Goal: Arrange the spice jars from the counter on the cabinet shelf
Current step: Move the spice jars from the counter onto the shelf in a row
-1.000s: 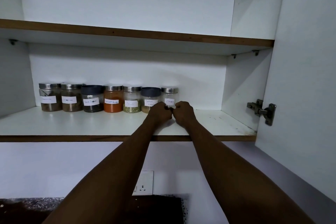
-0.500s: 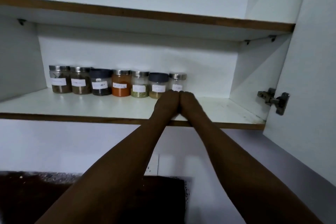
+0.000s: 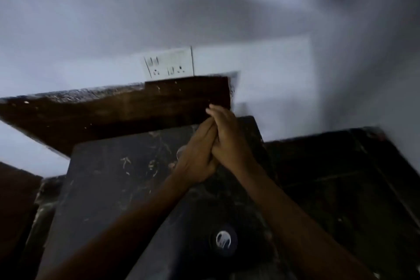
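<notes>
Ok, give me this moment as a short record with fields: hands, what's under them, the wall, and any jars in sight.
left hand: pressed palm to palm against the right, fingers straight, holding nothing
right hand: flat against the left, holding nothing
below the hands: dark sink with a round drain
behind: dark counter
wall: white socket plate above the counter
jars: none in view
image quality: blurred

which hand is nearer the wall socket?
Right. The right hand reaches further up toward the socket, fingertips just below-right of it; the left hand is pressed against it, lower.
</notes>
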Demonstrator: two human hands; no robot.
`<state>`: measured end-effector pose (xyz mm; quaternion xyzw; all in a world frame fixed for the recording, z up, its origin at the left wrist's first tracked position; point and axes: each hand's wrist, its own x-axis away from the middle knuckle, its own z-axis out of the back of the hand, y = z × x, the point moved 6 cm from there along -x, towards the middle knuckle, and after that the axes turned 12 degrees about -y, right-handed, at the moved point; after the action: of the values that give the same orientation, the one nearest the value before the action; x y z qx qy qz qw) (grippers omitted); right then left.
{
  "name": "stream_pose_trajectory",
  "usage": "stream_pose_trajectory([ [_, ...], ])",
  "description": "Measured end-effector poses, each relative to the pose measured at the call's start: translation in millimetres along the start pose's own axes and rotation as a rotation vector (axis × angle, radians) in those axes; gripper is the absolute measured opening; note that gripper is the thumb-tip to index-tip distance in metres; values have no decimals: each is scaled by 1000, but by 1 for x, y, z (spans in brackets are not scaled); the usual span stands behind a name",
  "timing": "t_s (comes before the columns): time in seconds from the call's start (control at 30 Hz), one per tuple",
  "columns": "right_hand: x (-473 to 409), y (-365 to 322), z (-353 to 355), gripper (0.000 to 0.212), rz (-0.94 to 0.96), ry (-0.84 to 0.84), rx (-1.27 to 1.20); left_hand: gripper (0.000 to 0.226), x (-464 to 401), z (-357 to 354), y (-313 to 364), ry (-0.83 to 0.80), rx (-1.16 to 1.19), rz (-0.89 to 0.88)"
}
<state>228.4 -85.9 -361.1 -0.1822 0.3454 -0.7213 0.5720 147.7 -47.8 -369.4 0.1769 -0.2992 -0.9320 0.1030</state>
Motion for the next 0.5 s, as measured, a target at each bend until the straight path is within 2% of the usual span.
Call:
stream_pose_trajectory([
  [0.1, 49, 45, -59, 66, -199, -47, -4, 73, 46, -56, -29, -202, 55, 64],
  [0.2, 95, 79, -111, 76, -431, -171, 125, 84, 89, -106, -49, -434, 60, 119],
  [0.27, 124, 91, -141, 78, -597, -281, 220, 97, 118, -136, -57, -589, 43, 154],
  [0.33, 155, 95, -162, 75, -742, -327, 260, 120, 148, -164, -64, -779, 85, 209],
  [0.4, 184, 98, -180, 69, -876, -342, 197, 136, 176, -186, -67, -942, 162, 248],
  [0.43, 195, 99, -187, 67, -937, -357, 113, 136, 186, -193, -69, -992, 133, 244],
  [0.5, 211, 100, -196, 58, -1058, -334, -68, 122, 195, -199, -71, -975, 9, 220],
])
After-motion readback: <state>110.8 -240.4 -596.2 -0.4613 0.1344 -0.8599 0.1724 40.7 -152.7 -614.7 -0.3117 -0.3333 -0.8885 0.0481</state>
